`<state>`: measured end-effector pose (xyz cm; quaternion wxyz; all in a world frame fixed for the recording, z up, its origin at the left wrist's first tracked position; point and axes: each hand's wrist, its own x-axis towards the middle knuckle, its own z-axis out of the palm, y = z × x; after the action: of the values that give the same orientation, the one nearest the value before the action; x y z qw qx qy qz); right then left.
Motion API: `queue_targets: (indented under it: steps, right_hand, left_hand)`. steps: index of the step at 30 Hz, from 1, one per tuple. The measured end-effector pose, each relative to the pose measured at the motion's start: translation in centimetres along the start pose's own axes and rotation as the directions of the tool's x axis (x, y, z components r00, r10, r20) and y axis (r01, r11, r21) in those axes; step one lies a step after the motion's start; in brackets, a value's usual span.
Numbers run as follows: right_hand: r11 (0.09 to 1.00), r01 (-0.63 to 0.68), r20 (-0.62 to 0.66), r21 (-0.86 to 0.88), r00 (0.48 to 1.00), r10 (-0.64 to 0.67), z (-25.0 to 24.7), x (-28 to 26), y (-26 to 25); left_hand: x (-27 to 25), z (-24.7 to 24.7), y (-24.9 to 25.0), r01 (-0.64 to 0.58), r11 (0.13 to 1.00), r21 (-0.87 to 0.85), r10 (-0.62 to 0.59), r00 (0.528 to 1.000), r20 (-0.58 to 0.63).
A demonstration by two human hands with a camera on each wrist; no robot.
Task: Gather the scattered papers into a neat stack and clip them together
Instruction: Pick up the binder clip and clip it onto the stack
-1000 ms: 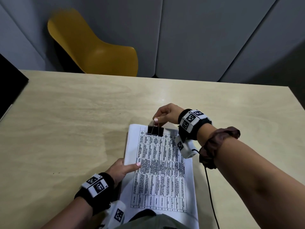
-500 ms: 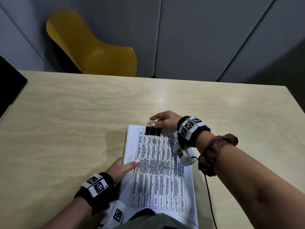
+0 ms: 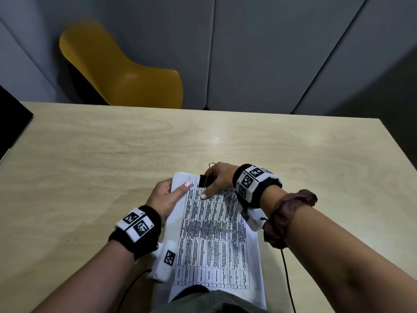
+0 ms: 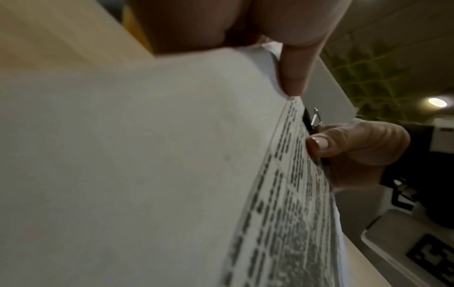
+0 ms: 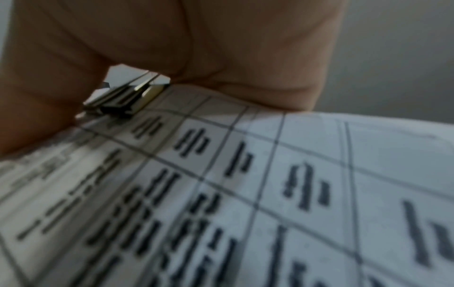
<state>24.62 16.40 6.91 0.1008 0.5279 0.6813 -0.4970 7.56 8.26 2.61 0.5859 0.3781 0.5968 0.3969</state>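
A stack of printed papers (image 3: 214,240) lies lengthwise in front of me on the table, its far end raised a little. A black binder clip (image 3: 204,181) sits on its far edge, one wire handle standing up. My left hand (image 3: 178,188) grips the far left corner, thumb on top and fingers underneath. My right hand (image 3: 216,179) grips the clip and the edge, thumb pressing on the page just below it. The left wrist view shows the papers (image 4: 147,155) from below, the clip (image 4: 307,120) and my right hand (image 4: 356,143). The right wrist view shows the clip (image 5: 123,103) on the papers (image 5: 270,194).
The light wooden table (image 3: 112,154) stretches away on all sides of the papers. A yellow chair (image 3: 126,71) stands behind its far edge, before grey wall panels. A dark object (image 3: 11,123) lies at the left edge. A thin black cable (image 3: 286,279) runs under my right forearm.
My left hand slid from midway along the stack's left edge to its far left corner. My right hand went from pinching the clip's handle to gripping over the clip, thumb on the page.
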Motion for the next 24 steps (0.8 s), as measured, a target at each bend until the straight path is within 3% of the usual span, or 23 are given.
queue_targets:
  steps: [8, 15, 18, 21, 22, 24]
  right_hand:
    - [1.0, 0.004, -0.011, 0.005, 1.0, -0.004, 0.0, -0.7, 0.6]
    - [0.994, 0.076, -0.085, -0.077, 0.993, -0.082, 0.5, -0.6, 1.1]
    - [0.983, 0.104, -0.086, 0.153, 0.992, -0.092, 0.1, -1.3, 1.1]
    - [0.843, 0.024, -0.049, 0.537, 0.999, 0.003, -0.5, -1.7, 1.0]
    - [0.835, 0.036, -0.056, 0.549, 0.998, -0.007, -0.6, -2.1, 1.0]
    - [0.929, 0.108, -0.091, 0.355, 0.993, -0.081, -0.5, -2.5, 1.0]
  left_hand:
    - [-0.5, 1.3, 1.5, -0.096, 0.995, 0.034, 0.097, 0.995, -0.013]
    - [0.0, 1.5, 2.5, -0.177, 0.968, 0.179, 0.192, 0.979, -0.07]
    - [-0.1, 1.6, 2.6, -0.169, 0.965, 0.2, 0.189, 0.978, -0.086]
    - [0.1, 1.8, 2.6, -0.17, 0.959, 0.227, 0.197, 0.975, -0.104]
    - [0.4, 1.8, 2.4, -0.169, 0.956, 0.239, 0.199, 0.975, -0.104]
    - [0.8, 1.7, 2.2, -0.16, 0.953, 0.259, 0.192, 0.976, -0.105]
